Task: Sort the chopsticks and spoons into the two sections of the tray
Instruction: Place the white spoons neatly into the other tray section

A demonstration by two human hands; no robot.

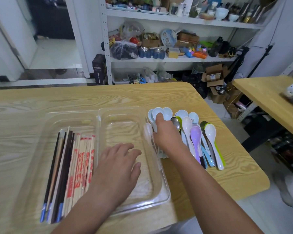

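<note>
A clear two-section plastic tray (98,114) lies on the wooden table. Its left section holds several chopsticks (69,166), some dark with blue ends, some in red-printed paper sleeves. The right section holds nothing but my left hand (118,168), which lies flat in it with fingers spread. To the right of the tray lies a pile of spoons (193,135) in pale blue, white, purple, green and steel. My right hand (164,130) reaches into the pile's left side, fingers curled round the pale blue spoons (164,113) there. A white spoon (148,130) lies against the tray's right rim.
The table (227,166) ends close behind the spoon pile on the right, with floor beyond. A second wooden table (264,97) stands at the far right. White shelving (167,59) crammed with clutter stands behind the table.
</note>
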